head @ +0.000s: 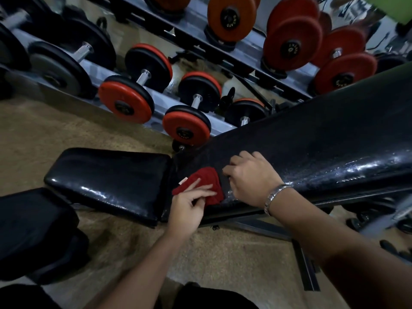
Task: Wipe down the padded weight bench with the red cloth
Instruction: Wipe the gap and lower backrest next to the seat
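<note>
A: Okay, head view only. Which step gets logged?

B: Wiping, early on, as judged. The red cloth [200, 184] is seen at 6 o'clock of frame centre. It is bunched on the low end of the backrest pad [312, 148], just beside the gap to the seat pad [107, 177].

A: Hands?

B: The left hand [189, 206] is placed at 6 o'clock of the cloth. Two fingers are laid over it and the rest are curled at its near edge, so the cloth is pinched. The right hand [252, 179] is placed at 3 o'clock of the cloth, knuckles up, fingers curled, resting on the backrest pad. Its fingertips are hidden, so whether a cloth edge is caught cannot be told.

A: Next move?

B: As judged, the cloth should be flattened, pressed down and drawn toward 3 o'clock up the backrest. The seat pad at 8 o'clock would be covered as well.

A: Any writing?

B: A small pale tag [184, 181] is seen on the cloth's 10 o'clock edge, text too small. Lettering is printed on the end caps of the dumbbells [126, 103] from 9 to 1 o'clock, too blurred to be read. No marking is made out on the metal bracelet [274, 195] at the right wrist.
</note>
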The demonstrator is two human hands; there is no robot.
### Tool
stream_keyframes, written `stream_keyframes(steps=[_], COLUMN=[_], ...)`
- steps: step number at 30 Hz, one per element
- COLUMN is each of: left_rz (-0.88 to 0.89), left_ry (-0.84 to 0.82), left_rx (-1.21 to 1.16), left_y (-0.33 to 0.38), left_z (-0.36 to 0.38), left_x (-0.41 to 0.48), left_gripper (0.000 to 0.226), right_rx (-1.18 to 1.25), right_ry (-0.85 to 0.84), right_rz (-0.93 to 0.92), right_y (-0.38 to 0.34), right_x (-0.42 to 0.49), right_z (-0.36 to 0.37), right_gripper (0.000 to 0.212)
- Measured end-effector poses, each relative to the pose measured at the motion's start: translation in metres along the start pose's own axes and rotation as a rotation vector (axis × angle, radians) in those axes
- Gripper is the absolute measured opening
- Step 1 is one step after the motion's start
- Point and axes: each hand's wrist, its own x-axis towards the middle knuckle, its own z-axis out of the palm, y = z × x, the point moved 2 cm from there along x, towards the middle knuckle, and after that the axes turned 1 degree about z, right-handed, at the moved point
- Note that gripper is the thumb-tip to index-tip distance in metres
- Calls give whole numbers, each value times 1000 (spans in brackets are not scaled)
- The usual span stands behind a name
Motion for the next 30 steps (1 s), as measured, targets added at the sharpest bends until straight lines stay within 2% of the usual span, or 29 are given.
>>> stream_keyframes(steps=[3, 6, 8, 11, 13, 17, 21, 24, 27, 30], left_rz=[29, 47, -14, -186, -234, -132, 145, 25, -45, 102], left_ry=[-48, 47, 92, 153, 163, 182, 51, 22, 73, 19], left_rx=[1, 14, 20, 210, 226, 233, 522, 501, 425, 390], left_y=[-4, 0, 5, 5, 5, 13, 3, -6, 13, 22], left_z=[-11, -21, -13, 7, 20, 28, 11, 4, 20, 30], left_x=[-12, -7, -11, -30, -32, -19, -38, -25, 2, -3], left_gripper=[44, 41, 57, 51, 51, 44, 44, 42, 43, 42], right_rx=[-8, 7, 26, 22, 17, 20, 15, 9, 15, 18], right_ry=[-1, -3, 4, 7, 14, 39, 22, 16, 20, 35], right_rz=[3, 10, 23, 28, 24, 11, 33, 41, 37, 41], right_y=[2, 2, 2, 1, 2, 4, 5, 5, 5, 7], right_x=[1, 1, -1, -5, -8, -9, -6, -8, -8, -8], right_z=[-2, 2, 5, 8, 10, 10, 10, 11, 9, 6], right_gripper=[17, 22, 24, 21, 20, 20, 21, 21, 25, 26])
